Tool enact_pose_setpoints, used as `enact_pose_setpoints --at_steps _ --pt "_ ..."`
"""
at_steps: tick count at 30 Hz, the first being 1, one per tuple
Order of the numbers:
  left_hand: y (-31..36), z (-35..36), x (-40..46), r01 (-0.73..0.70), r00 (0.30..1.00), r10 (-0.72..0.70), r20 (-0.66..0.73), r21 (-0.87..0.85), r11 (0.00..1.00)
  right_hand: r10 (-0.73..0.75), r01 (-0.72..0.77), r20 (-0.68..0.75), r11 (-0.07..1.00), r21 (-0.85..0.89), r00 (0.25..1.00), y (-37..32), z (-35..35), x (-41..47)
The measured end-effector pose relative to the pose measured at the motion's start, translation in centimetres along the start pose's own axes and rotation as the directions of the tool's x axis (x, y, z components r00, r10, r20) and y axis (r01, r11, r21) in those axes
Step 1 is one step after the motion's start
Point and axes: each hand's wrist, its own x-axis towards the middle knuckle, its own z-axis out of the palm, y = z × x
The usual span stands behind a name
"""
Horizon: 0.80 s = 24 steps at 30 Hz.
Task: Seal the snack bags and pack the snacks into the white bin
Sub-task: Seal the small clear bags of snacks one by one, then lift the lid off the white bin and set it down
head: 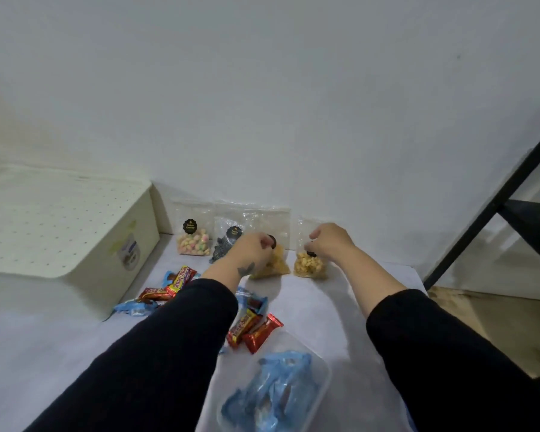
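Right of the white bin (75, 241), clear snack bags stand along the wall. The left hand (251, 249) pinches the yellow-chip bag (272, 266); the right hand (329, 241) pinches the puffed-snack bag (309, 266).

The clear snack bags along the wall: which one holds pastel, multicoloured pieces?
The leftmost bag, standing next to the white bin. Its pieces are pink, green and cream; the two bags at the hands hold yellowish snacks only.

A plain white wall (262, 88) is filling the view from 10 to 2 o'clock, showing soft, even light. A black metal frame (493, 207) is leaning at 3 o'clock, and wooden flooring (480, 322) is showing at 4 o'clock beside a pale grey surface (325, 307).
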Motion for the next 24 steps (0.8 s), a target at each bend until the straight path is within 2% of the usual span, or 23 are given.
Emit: enact_pose_setpoints --at_steps 4,8,12,17,24 --pt "-2.0 -6.1 -3.2 -0.039 0.999 0.044 -0.026 0.171 0.984 -0.129 0.133 0.037 0.981 -0.144 0.991 -6.3 1.5 -3.5" --pt "-6.4 -12.8 -6.9 -0.035 0.994 0.059 -0.092 0.247 0.968 -0.203 0.205 0.032 0.967 -0.151 0.979 -13.0 4.5 -7.0" --pt "-12.1 -20.2 -11.5 0.016 0.984 0.032 -0.174 0.268 0.963 -0.232 0.241 0.073 0.957 -0.163 0.97 -19.8 8.6 -10.4" --pt "-19.6 -27.8 -16.3 0.082 0.963 0.003 -0.271 0.301 0.95 -0.274 0.278 0.077 0.959 -0.05 0.959 -26.6 14.2 -13.8" --pt "-27.5 -33.8 -16.1 0.182 0.94 -0.092 -0.328 0.257 0.949 -0.232 0.234 0.034 0.966 -0.11 0.972 -32.7 18.3 -13.0"
